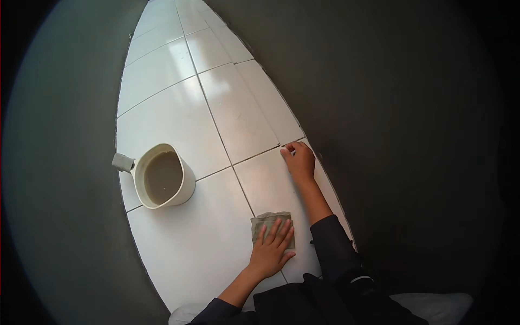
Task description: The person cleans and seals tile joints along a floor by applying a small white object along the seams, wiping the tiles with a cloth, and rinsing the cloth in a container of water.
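My left hand [271, 250] lies flat with fingers spread on a folded grey-green cloth [260, 223], pressing it on the white tiles. The cloth sits over a grout line. Farther ahead and to the right, my right hand [299, 158] has its fingers curled into a pinch at the tile surface, close to a joint between tiles. Whatever lies between those fingertips is too small to make out. A cream dipper [188, 181] of murky grey liquid [164, 177] stands upright on the tiles to the left, apart from both hands.
Another grey piece [123, 162], like cloth, is on the dipper's handle at the left edge of the tiles. The white tiled strip [179, 114] narrows ahead, with dark grout lines. Darker grey floor [411, 135] borders it on both sides.
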Motion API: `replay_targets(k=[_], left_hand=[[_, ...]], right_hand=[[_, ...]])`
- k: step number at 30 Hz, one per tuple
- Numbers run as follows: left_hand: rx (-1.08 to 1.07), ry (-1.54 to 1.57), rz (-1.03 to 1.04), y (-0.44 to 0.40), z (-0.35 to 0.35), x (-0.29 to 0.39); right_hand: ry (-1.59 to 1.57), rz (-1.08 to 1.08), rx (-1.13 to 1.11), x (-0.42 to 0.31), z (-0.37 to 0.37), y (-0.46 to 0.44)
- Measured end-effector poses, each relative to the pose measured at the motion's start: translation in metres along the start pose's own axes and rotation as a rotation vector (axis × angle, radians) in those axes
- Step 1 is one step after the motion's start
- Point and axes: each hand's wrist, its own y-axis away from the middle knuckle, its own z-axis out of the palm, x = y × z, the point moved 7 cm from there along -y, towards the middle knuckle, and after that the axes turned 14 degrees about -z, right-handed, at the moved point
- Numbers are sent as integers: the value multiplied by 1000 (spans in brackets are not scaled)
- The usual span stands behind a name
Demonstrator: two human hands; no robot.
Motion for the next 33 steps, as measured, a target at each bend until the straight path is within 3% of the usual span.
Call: replay_targets(k=[5,10,17,24,33], left_hand=[[11,6,1,-1,-2,2],[32,-14,-5,0,-4,0],[26,7,7,0,0,-2],[28,3,11,0,-1,-2],[11,1,6,0,0,0]], right_hand=[[-6,38,-17,3,-13,30],[-12,128,-29,3,6,-14],[39,58,-43,8,-12,23],[13,111,-47,2,3,-12],[37,69,-22,4,-13,16]])
